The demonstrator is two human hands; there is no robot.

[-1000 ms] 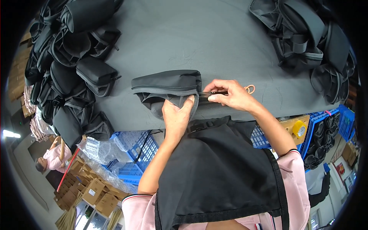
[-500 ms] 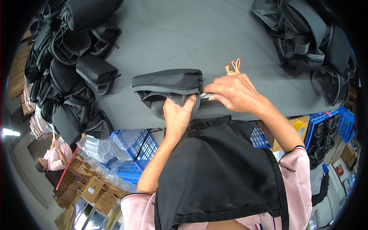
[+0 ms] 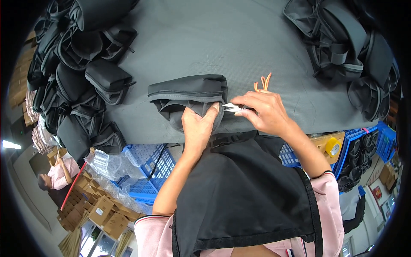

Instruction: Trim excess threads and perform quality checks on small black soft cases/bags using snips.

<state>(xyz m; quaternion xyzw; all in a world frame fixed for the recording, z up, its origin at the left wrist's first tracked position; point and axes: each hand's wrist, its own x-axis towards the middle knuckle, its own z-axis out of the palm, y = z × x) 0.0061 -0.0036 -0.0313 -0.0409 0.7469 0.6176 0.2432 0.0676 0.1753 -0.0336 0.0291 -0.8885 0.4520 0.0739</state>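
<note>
A black zippered pouch (image 3: 186, 88) lies near the front edge of the table, its lower side gaping. My left hand (image 3: 199, 124) pinches its right edge, thumb at the seam and the other fingers partly hidden in the opening. My right hand (image 3: 263, 112) is closed around small thread snips (image 3: 232, 107). Their two silvery blades are spread and point left, tips close to the pouch's right edge. An orange loop (image 3: 263, 81) sticks up behind the right hand.
Black pouches (image 3: 81, 81) are heaped along the table's left side, more (image 3: 338, 55) at the right. Loose threads lie on the grey table (image 3: 184, 47). Below the edge are blue crates (image 3: 147, 169), bubble wrap (image 3: 109, 165) and a yellow tape roll (image 3: 332, 146). Another person (image 3: 60, 173) is far left.
The right hand has shifted slightly down and to the right, and the snips' blades now show parted. My left hand keeps its hold on the pouch.
</note>
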